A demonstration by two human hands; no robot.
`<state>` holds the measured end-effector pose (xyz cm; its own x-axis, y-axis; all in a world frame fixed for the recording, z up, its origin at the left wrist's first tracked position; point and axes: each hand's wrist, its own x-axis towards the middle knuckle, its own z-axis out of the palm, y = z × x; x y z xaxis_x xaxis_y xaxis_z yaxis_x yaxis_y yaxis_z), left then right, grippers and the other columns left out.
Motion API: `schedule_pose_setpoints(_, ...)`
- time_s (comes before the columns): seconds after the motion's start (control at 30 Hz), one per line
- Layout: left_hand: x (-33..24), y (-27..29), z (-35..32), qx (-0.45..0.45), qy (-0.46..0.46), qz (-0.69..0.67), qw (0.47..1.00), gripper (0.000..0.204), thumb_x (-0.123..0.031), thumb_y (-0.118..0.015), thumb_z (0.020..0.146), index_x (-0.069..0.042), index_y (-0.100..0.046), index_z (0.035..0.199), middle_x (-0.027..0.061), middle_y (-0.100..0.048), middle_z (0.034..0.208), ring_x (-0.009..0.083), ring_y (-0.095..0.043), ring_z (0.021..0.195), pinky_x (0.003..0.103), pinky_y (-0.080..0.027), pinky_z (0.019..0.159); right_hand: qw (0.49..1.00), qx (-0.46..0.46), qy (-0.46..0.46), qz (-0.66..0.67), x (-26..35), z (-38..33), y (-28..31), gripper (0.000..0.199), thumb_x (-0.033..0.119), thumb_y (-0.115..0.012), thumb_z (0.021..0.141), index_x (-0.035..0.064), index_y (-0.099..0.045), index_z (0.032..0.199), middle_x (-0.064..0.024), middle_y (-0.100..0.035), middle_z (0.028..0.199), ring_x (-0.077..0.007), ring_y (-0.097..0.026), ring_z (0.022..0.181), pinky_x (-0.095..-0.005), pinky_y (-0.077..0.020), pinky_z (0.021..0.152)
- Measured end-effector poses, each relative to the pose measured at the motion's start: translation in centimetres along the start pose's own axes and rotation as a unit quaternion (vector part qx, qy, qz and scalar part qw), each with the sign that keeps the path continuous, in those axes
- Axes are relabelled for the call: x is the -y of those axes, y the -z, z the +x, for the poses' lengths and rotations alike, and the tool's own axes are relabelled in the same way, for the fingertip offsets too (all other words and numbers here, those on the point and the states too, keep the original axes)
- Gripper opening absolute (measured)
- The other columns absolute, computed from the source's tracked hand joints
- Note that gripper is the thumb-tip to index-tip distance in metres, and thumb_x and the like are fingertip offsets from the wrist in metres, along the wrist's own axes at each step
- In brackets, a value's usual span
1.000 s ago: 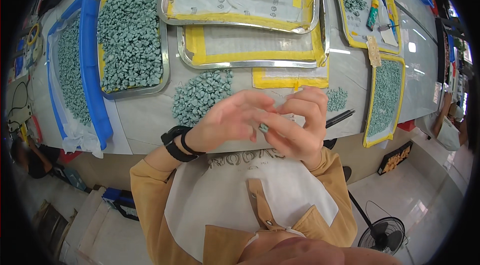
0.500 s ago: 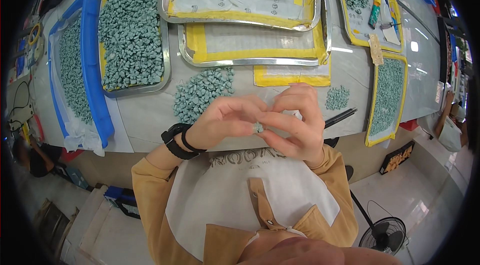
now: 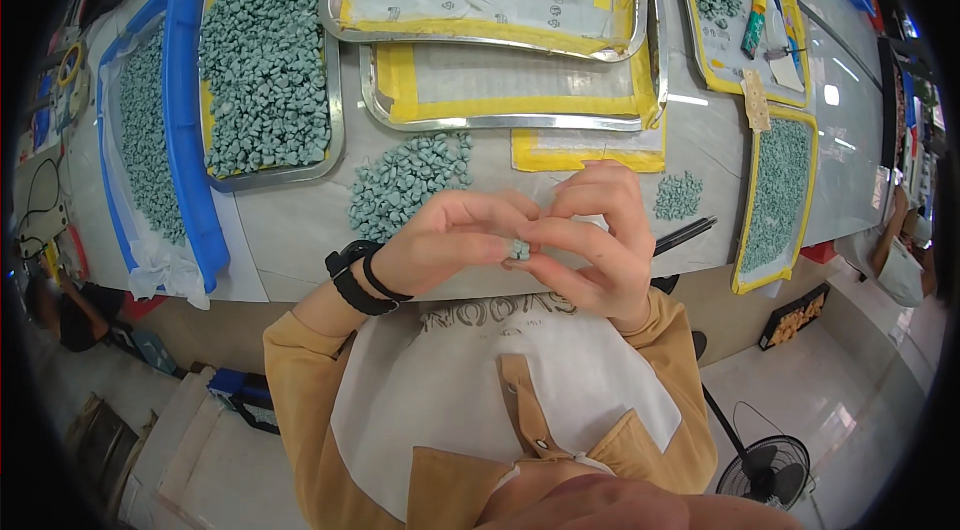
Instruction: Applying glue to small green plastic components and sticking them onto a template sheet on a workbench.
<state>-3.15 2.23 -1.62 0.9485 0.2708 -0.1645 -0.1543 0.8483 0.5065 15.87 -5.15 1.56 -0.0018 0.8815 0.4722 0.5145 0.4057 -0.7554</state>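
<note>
A small grey-green piece [image 3: 519,250] is pinched between the fingertips of both hands, just above the table's near edge. My left hand [image 3: 455,238] holds it from the left with thumb and fingers closed. From the other side, the thumb and index finger of my right hand [image 3: 598,242] meet it. The fingers partly cover the piece, so its full shape cannot be made out. Beyond my left hand lies a loose pile of similar green pieces [image 3: 400,182]. A smaller heap of finer green pieces [image 3: 679,196] sits to the right of my right hand.
A metal tray [image 3: 265,70] and a blue bin [image 3: 190,140], both filled with green pieces, stand left. Yellow-edged trays [image 3: 490,35] are stacked at the back. Dark pen-like tools [image 3: 685,234] lie beside my right hand. Another tray [image 3: 779,190] of pieces and a tool tray [image 3: 740,65] stand right.
Both hands stay together around the small green piece, which shows slightly more between the fingertips. The whole view has shifted a little; nothing else has visibly moved.
</note>
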Motion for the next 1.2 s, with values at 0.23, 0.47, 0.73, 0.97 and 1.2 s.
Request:
schedule_pose_setpoints(0.23, 0.5, 0.1, -0.1, 0.003, -0.001, 0.007, 1.0, 0.023, -0.005, -0.054, 0.089, 0.002, -0.062, 0.11, 0.0069, -0.056, 0.118, 0.0174, -0.054, 0.111, 0.033, -0.044, 0.096, 1.0, 0.005, 0.005, -0.004, 0.1, -0.2, 0.1, 0.035, 0.014, -0.08, 0.056, 0.0091, -0.069, 0.089, -0.0032, -0.056, 0.089, -0.0252, -0.052, 0.083, -0.0394, -0.0408, 0.075)
schedule_pose_setpoints(0.47, 0.7, 0.3, -0.1, -0.005, -0.014, 0.061, 0.998, 0.022, -0.006, -0.055, 0.09, 0.002, -0.062, 0.11, 0.0082, -0.056, 0.121, 0.0175, -0.053, 0.114, 0.033, -0.042, 0.098, 0.997, 0.012, 0.043, -0.06, -0.1, -0.2, 0.4, 0.037, 0.017, -0.081, 0.059, 0.0113, -0.072, 0.095, -0.0007, -0.057, 0.086, -0.0229, -0.051, 0.082, -0.0392, -0.0425, 0.074)
schedule_pose_setpoints(0.73, 0.4, -0.6, 0.5, -0.071, -0.043, 0.142, 0.986, 0.02, -0.009, -0.058, 0.091, 0.002, -0.062, 0.107, 0.0116, -0.054, 0.123, 0.0176, -0.051, 0.114, 0.034, -0.042, 0.098, 0.988, 0.0, 0.058, -0.141, -0.6, -1.0, 1.0, 0.038, 0.019, -0.08, 0.062, 0.0126, -0.072, 0.098, 0.0006, -0.057, 0.091, -0.021, -0.052, 0.083, -0.0407, -0.0426, 0.079)
schedule_pose_setpoints(0.97, 0.1, -0.1, -0.5, -0.093, -0.034, 0.08, 0.992, 0.021, -0.012, -0.057, 0.09, 0.0, -0.061, 0.107, 0.0092, -0.058, 0.115, 0.014, -0.053, 0.101, 0.028, -0.044, 0.083, 0.95, -0.086, -0.051, -0.296, -3.7, -2.0, 8.7, 0.052, 0.024, -0.074, 0.079, -0.0005, -0.057, 0.121, -0.0152, -0.061, 0.115, -0.0309, -0.057, 0.103, -0.0399, -0.0437, 0.09)
schedule_pose_setpoints(1.2, -0.5, -1.0, 0.4, -0.112, -0.001, -0.008, 0.994, 0.018, -0.017, -0.056, 0.087, -0.003, -0.059, 0.098, 0.0113, -0.055, 0.108, 0.0193, -0.051, 0.09, 0.031, -0.043, 0.076, 0.785, -0.017, -0.217, -0.579, -11.5, -5.1, 16.5, 0.026, 0.009, -0.067, 0.082, 0.0091, -0.069, 0.108, -0.0081, -0.066, 0.099, -0.0266, -0.06, 0.098, -0.039, -0.0439, 0.089)
